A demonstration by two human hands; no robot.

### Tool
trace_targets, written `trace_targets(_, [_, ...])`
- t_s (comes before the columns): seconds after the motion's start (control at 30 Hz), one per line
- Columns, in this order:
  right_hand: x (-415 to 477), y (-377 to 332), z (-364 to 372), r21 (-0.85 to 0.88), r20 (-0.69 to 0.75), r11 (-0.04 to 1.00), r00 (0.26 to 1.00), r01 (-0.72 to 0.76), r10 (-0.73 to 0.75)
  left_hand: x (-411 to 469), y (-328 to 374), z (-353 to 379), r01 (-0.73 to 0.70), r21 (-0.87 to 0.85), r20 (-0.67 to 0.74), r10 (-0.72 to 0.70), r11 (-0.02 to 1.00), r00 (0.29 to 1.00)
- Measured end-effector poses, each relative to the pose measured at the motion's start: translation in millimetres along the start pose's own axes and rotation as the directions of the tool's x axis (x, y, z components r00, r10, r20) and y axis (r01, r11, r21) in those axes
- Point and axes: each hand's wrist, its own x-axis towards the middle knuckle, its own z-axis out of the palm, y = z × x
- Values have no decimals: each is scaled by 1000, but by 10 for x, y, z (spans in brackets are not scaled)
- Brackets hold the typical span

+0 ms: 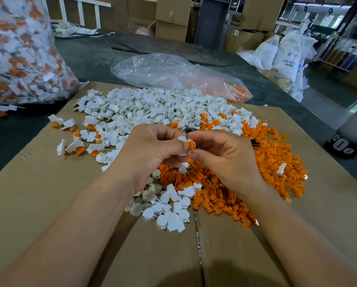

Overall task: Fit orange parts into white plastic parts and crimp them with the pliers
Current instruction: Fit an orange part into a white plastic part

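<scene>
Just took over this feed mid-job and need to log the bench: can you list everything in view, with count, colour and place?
white parts: large loose pile, white, middle of the cardboard
orange parts: large loose pile, orange, right of the white ones
fitted pieces: around ten, white with orange, left of the piles
full bag: one, clear, white-and-orange pieces inside, far left
flat bag: one, clear, few orange parts inside, behind the piles
cardboard: one sheet, brown, under the piles
boxes: several, brown, background
sacks: several, white, back right
black handle: one, behind right hand; possibly pliers
left hand: grip pinches a white part
right hand: grip pinches an orange part
</scene>
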Motion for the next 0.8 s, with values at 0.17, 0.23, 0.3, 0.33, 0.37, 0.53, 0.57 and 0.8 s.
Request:
trace_targets(0.17, [4, -5, 13, -2, -11, 1000, 1000, 15, -15, 1, 5, -6, -11, 2, -4, 11, 1000, 1000])
trace_targets(0.23, [7, 0, 16, -2, -23, 1000, 1000, 14, -14, 1, 6, -4, -14, -5, -4, 14, 1000, 1000])
trace_targets(0.3, [9, 2, 15, -1, -39, 1000, 999, 21, -21, -5, 9, -4, -21, -25, 4, 21, 999, 1000])
trace_targets(0.33, [11, 2, 12, -5, -45, 999, 998, 33, -34, -6, 9, -6, -26, -34, 8, 26, 999, 1000])
trace_targets(0.37, [10, 0, 12, -10, -49, 999, 998, 44, -44, -10, 9, -7, -31, -39, 13, 32, 999, 999])
trace_targets(0.53, [2, -7, 7, 16, -47, 1000, 999, 8, -7, -15, 12, -1, -54, -37, 19, 54, 998, 998])
trace_targets(0.57, [1, -6, 6, 16, -45, 1000, 999, 2, -1, -16, 11, 1, -56, -34, 18, 57, 998, 998])
trace_targets(0.8, [-1, -9, 2, 8, -42, 999, 998, -39, 40, -16, 15, 15, -55, -16, 3, 55, 998, 998])
